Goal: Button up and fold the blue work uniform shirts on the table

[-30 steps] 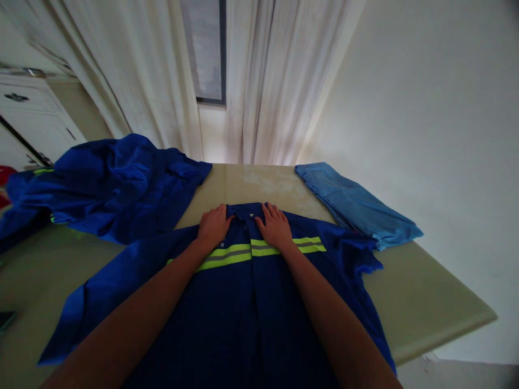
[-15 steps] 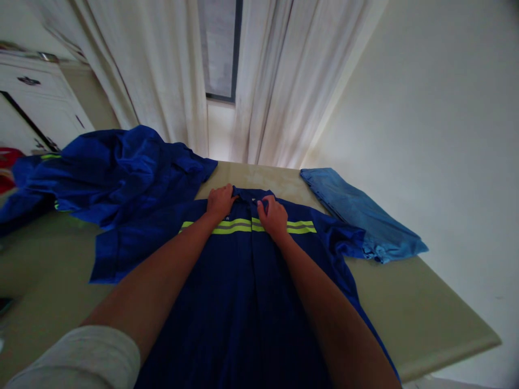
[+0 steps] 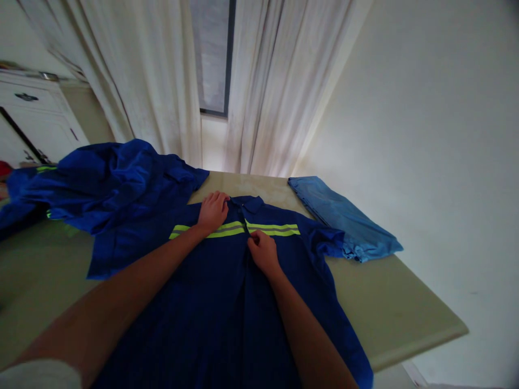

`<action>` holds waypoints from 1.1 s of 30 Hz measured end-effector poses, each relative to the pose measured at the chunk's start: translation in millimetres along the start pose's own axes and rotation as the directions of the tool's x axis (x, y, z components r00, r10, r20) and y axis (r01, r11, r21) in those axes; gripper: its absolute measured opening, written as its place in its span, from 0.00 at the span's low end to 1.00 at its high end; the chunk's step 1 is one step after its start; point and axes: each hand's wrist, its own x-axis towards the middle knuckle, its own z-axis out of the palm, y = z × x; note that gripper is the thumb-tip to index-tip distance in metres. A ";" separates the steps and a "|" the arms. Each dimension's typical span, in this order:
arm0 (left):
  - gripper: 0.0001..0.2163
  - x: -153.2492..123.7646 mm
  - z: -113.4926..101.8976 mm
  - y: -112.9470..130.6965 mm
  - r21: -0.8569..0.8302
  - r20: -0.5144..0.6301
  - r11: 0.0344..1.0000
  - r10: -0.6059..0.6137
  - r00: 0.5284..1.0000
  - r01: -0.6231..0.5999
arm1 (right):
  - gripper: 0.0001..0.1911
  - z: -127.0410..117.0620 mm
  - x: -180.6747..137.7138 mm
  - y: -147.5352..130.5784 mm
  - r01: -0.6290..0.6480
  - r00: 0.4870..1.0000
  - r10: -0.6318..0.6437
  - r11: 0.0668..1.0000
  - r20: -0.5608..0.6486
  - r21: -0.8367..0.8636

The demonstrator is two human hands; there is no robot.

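A dark blue work jacket (image 3: 219, 281) with a yellow-green reflective band across its chest lies front up, its collar toward the far side. My left hand (image 3: 213, 210) rests on the upper chest beside the collar, fingers stretched over the cloth. Just below the band, my right hand (image 3: 263, 251) pinches the edge of the front placket at the middle. The collar (image 3: 252, 204) lies uncovered between and beyond the hands. One sleeve (image 3: 330, 243) reaches out to the right, its end bunched.
A rumpled heap of blue work clothing (image 3: 117, 173) lies at the left. Folded light blue trousers or similar cloth (image 3: 344, 216) lie at the right, near the wall. The table (image 3: 409, 308) ends at the right. Curtains (image 3: 154, 81) and a white cabinet (image 3: 40, 113) stand behind.
My right hand has moved from the collar down the front to just below the band. My left hand has shifted slightly left and flattened on the cloth. The view has tilted a little.
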 end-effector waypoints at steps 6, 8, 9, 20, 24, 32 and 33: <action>0.09 -64.7 -6.1 47.6 -0.239 0.210 0.948 0.261 0.942 -0.210 | 0.08 2.1 -5.4 3.6 0.045 0.999 -0.046 0.998 0.022 0.035; 0.09 -76.3 -2.1 51.8 -0.215 0.244 0.957 0.248 0.937 -0.197 | 0.09 2.5 -8.8 2.5 0.117 0.993 -0.117 0.993 0.003 -0.007; 0.09 -78.7 -0.1 51.6 -0.198 0.255 0.965 0.223 0.941 -0.175 | 0.08 2.0 -10.2 1.7 0.159 0.987 -0.159 0.986 -0.006 -0.042; 0.12 -74.5 4.2 40.1 -0.279 0.279 0.946 0.246 0.928 -0.167 | 0.05 -2.0 -12.2 -6.3 0.093 0.995 -0.095 0.952 0.008 -0.292; 0.11 -74.2 4.8 41.0 -0.303 0.273 0.943 0.223 0.936 -0.136 | 0.06 0.9 -12.6 -14.8 0.058 0.998 -0.062 0.921 0.000 -0.384; 0.07 -75.1 1.7 45.3 -0.223 0.274 0.961 0.222 0.936 -0.163 | 0.08 2.5 -10.8 -20.9 0.042 0.999 -0.048 0.873 -0.001 -0.487; 0.06 -75.2 1.4 45.5 -0.211 0.278 0.964 0.216 0.936 -0.160 | 0.08 2.7 -10.6 -21.7 0.043 0.999 -0.049 0.867 0.001 -0.496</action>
